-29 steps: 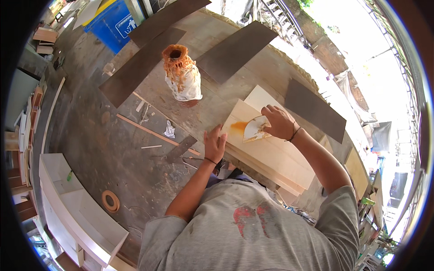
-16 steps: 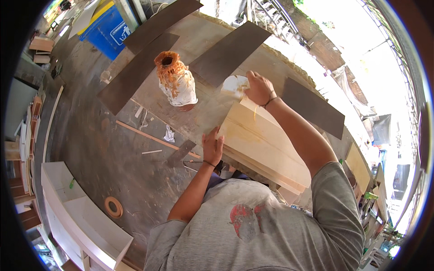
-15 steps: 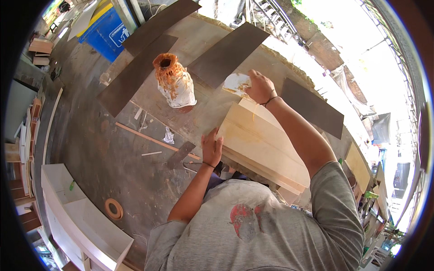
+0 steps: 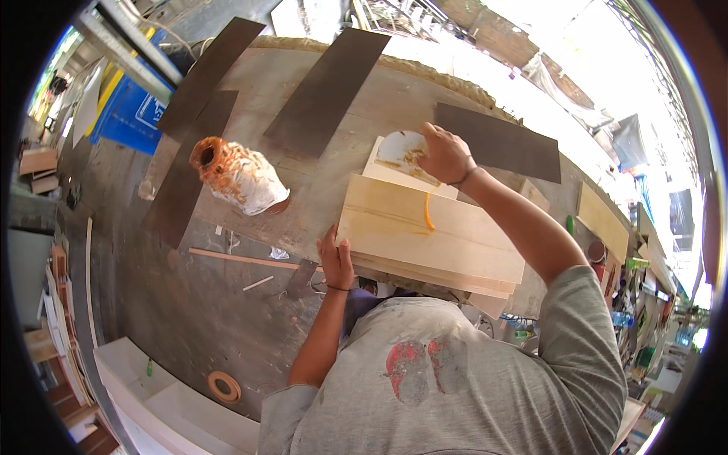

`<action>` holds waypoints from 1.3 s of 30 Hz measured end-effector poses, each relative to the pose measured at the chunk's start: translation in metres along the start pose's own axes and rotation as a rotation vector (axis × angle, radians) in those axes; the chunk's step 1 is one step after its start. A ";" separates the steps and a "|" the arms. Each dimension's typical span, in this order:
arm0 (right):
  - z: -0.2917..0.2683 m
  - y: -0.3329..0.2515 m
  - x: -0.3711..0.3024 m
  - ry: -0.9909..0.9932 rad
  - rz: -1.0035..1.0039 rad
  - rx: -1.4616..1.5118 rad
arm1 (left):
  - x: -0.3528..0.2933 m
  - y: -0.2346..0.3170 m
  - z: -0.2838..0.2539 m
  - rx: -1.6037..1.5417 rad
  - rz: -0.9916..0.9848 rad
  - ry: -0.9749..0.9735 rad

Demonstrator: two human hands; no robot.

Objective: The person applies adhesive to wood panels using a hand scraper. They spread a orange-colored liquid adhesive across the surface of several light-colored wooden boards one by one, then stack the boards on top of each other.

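A pale wooden board (image 4: 387, 220) lies on top of a stack in front of me, with a curved streak of orange-yellow glue (image 4: 429, 212) on its face. My left hand (image 4: 334, 262) rests against the board's left corner, fingers stretched out and thumb apart. My right hand (image 4: 447, 155) grips a white spreader (image 4: 402, 149) smeared with brownish-yellow glue. The spreader is over another pale board (image 4: 371, 165) just beyond the stack. To the left, a glue container (image 4: 246, 182) lies tilted in view, white-coated with orange-brown drips around its open mouth.
Dark brown panels (image 4: 330, 91) lie across the worktable (image 4: 258, 91), another dark panel (image 4: 497, 140) beyond my right hand. A blue bin (image 4: 125, 114) stands at the far left. On the floor are a wood strip (image 4: 243, 259), a tape roll (image 4: 224, 387) and a white cabinet frame (image 4: 174, 402).
The view has shifted, so the table things appear further left. A glue streak now shows on the top board. The spreader is now over the pale board beyond, still in my right hand.
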State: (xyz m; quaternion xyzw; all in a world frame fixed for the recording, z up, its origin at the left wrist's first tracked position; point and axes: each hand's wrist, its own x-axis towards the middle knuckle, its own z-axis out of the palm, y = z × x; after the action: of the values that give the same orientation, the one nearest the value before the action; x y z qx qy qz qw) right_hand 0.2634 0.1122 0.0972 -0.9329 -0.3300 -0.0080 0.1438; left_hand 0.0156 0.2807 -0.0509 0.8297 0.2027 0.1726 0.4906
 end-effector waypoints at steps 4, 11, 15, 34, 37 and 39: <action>-0.022 0.000 -0.076 -0.267 -0.009 0.081 | 0.003 0.002 0.005 -0.035 0.018 -0.030; -0.023 0.042 -0.040 0.027 0.147 0.017 | 0.001 0.002 0.002 -0.071 0.018 -0.022; -0.041 0.049 -0.118 -0.174 0.103 0.051 | 0.002 0.002 0.004 -0.071 0.015 -0.013; -0.061 0.132 -0.152 0.025 0.309 -0.120 | 0.003 0.002 0.003 -0.266 -0.074 -0.062; -0.077 0.136 -0.178 -0.076 0.352 -0.014 | 0.002 -0.002 0.005 -0.317 -0.062 -0.059; -0.077 0.122 -0.212 -0.217 0.298 0.009 | 0.002 0.008 0.006 -0.319 -0.078 -0.046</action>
State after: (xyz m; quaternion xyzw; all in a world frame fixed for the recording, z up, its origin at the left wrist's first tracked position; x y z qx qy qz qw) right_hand 0.1795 -0.1293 0.1154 -0.9662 -0.2018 0.1156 0.1113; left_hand 0.0214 0.2737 -0.0466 0.7365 0.1937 0.1646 0.6268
